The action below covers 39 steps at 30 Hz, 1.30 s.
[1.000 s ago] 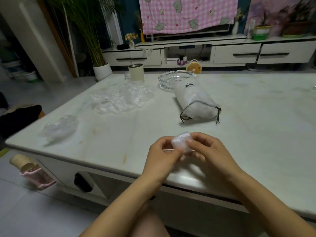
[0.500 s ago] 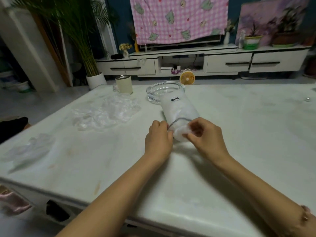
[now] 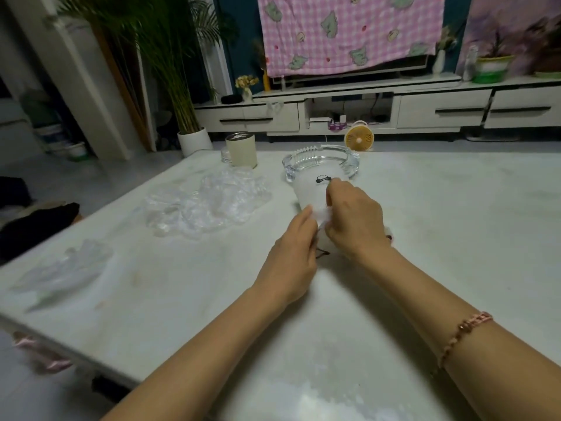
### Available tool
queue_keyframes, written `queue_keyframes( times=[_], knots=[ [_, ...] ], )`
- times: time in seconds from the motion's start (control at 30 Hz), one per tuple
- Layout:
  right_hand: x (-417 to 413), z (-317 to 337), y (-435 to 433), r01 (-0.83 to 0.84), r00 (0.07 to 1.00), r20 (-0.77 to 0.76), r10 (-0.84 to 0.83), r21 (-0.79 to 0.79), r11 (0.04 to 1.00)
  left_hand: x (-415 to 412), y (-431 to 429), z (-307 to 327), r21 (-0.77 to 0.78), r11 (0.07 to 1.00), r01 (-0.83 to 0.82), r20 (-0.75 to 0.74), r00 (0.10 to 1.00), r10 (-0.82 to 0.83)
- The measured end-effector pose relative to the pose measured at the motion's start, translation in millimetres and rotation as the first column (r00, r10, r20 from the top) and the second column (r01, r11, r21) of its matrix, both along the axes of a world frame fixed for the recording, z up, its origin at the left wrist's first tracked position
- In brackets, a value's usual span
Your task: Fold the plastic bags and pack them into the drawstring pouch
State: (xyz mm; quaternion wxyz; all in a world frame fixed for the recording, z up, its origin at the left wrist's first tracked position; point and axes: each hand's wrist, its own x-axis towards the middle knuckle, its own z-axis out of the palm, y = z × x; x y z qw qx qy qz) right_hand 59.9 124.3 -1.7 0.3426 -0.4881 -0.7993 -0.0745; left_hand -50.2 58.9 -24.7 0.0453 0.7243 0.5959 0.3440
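White pouch (image 3: 308, 192) lies mid-table (image 3: 425, 238), left grip (image 3: 291, 253) pinching its mouth, right grip (image 3: 353, 220) pinching a folded bag (image 3: 322, 214) there (going in, I judge), while loose bags (image 3: 206, 205) at ten o'clock and a stray bag (image 3: 66, 265) at eight await folding.

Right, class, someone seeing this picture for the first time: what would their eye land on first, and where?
Probably the two hands, left hand and right hand, meeting centre-frame at the near end of the white drawstring pouch. Next, the heap of crumpled clear plastic bags to its left, and the pink checked cloth hanging at the back wall.
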Motion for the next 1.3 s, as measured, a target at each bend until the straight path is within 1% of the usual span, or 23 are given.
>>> queue_keyframes(
  times=[0.07, 0.13, 0.23, 0.3, 0.33, 0.4, 0.47, 0.5, 0.57, 0.7, 0.73, 0.77, 0.83, 0.87, 0.93, 1.0, 1.03, 1.07, 1.13, 1.17, 1.23, 1.27, 1.3],
  knots=[
    [-19, -2, 5, 0.086, 0.989, 0.126, -0.072, -0.113, 0.990, -7, -1, -3, -0.021, 0.999, -0.030, -0.037, 0.999, 0.029],
    [-33, -3, 5, 0.115, 0.976, 0.198, -0.086, -0.138, 0.984, -17, -3, -4, -0.044, 0.996, -0.078, -0.103, 0.992, 0.073],
    [-41, -5, 0, 0.100, 0.972, 0.230, -0.050, -0.210, 0.972, -58, -16, -8, -0.015, 0.986, -0.169, -0.202, 0.966, 0.162],
    [-42, -5, -5, 0.041, 0.978, 0.206, 0.024, -0.303, 0.952, -111, -38, -12, 0.036, 0.941, -0.337, -0.184, 0.923, 0.337],
    [-35, -5, -7, 0.019, 0.978, 0.203, 0.055, -0.349, 0.937, -136, -49, -14, 0.049, 0.898, -0.438, -0.174, 0.881, 0.439],
    [-28, -5, -15, -0.023, 0.977, 0.190, 0.101, -0.375, 0.927, -190, -72, -17, 0.036, 0.761, -0.648, -0.184, 0.744, 0.643],
    [-26, -7, -25, -0.107, 0.984, 0.109, 0.144, -0.290, 0.951, -233, -90, -20, -0.035, 0.593, -0.804, -0.226, 0.584, 0.780],
    [-26, -9, -29, -0.147, 0.984, 0.060, 0.167, -0.250, 0.957, -247, -96, -21, -0.057, 0.531, -0.845, -0.245, 0.528, 0.813],
    [-33, -13, -37, -0.221, 0.975, -0.024, 0.220, -0.207, 0.953, -266, -102, -22, -0.049, 0.487, -0.872, -0.261, 0.481, 0.837],
    [-47, -17, -46, -0.346, 0.937, -0.118, 0.328, -0.192, 0.918, -287, -98, -17, -0.091, 0.509, -0.856, -0.168, 0.517, 0.840],
    [-49, -18, -49, -0.368, 0.929, -0.119, 0.351, -0.181, 0.912, -291, -97, -14, -0.043, 0.507, -0.861, -0.147, 0.507, 0.849],
    [-53, -17, -52, -0.386, 0.921, -0.124, 0.368, -0.174, 0.906, -298, -96, -8, 0.071, 0.496, -0.865, -0.158, 0.481, 0.862],
    [-56, -16, -60, -0.389, 0.920, -0.135, 0.368, -0.196, 0.900, -314, -92, 2, 0.232, 0.471, -0.851, -0.230, 0.423, 0.877],
    [-60, -16, -63, -0.398, 0.916, -0.136, 0.377, -0.196, 0.896, -324, -90, 6, 0.198, 0.453, -0.869, -0.256, 0.400, 0.880],
    [-75, -17, -70, -0.441, 0.897, -0.149, 0.417, -0.219, 0.870, -348, -94, 9, -0.030, 0.412, -0.911, -0.371, 0.393, 0.841],
    [-94, -16, -79, -0.504, 0.863, -0.194, 0.466, -0.287, 0.814, -356, -99, 9, -0.223, 0.363, -0.904, -0.501, 0.426, 0.753],
    [-104, -16, -81, -0.533, 0.846, -0.226, 0.483, -0.313, 0.786, -352, -102, 9, -0.233, 0.385, -0.893, -0.501, 0.450, 0.739],
    [-114, -15, -84, -0.558, 0.829, -0.260, 0.495, -0.331, 0.761, -345, -104, 9, -0.190, 0.446, -0.875, -0.467, 0.480, 0.743],
    [-129, -9, -92, -0.603, 0.795, -0.358, 0.490, -0.377, 0.703, -320, -108, 13, -0.061, 0.595, -0.801, -0.287, 0.585, 0.759],
    [-135, -7, -96, -0.630, 0.770, -0.441, 0.461, -0.413, 0.657, -303, -111, 18, -0.052, 0.659, -0.751, -0.160, 0.657, 0.736],
    [-140, 0, -104, -0.686, 0.709, -0.623, 0.331, -0.500, 0.528, -262, -113, 32, -0.143, 0.812, -0.565, 0.188, 0.790, 0.583],
    [-141, 5, -108, -0.716, 0.682, -0.682, 0.265, -0.548, 0.433, -240, -116, 41, -0.197, 0.871, -0.450, 0.376, 0.786, 0.491],
    [-144, 9, -112, -0.749, 0.653, -0.725, 0.217, -0.578, 0.323, -222, -119, 49, -0.247, 0.905, -0.347, 0.520, 0.740, 0.426]
  ],
)
